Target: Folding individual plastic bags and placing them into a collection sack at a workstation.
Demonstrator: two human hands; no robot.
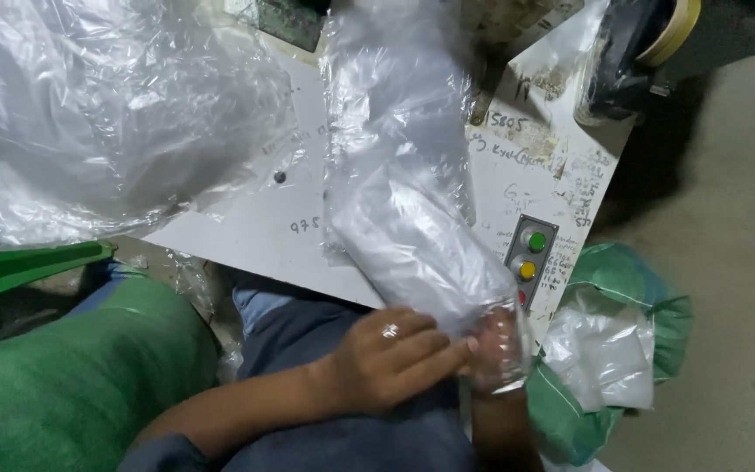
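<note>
Clear plastic bag (404, 210), light, limp and likely slippery, lies over the counter (246, 236); left hand (391, 358) pinches its lower end, right hand (495, 350) sits closed inside the film.

White table (246, 236) under clear plastic bags (89, 114)
</note>
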